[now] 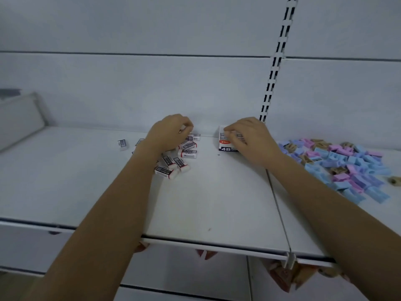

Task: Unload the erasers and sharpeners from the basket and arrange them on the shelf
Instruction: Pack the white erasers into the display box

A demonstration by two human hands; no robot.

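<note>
White erasers (pixel 182 157) lie in a loose heap on the shelf (pixel 217 203), and the left hand (pixel 169 133) hovers right over them, fingers curled tight; whether they pinch one, I cannot tell. Over to the right hand (pixel 249 137): fingers bent onto the top of an upright 4B box (pixel 224 146), gripping it near the back panel (pixel 152 94). Blue, pink and tan sharpeners (pixel 347 166) sprawl further right.
</note>
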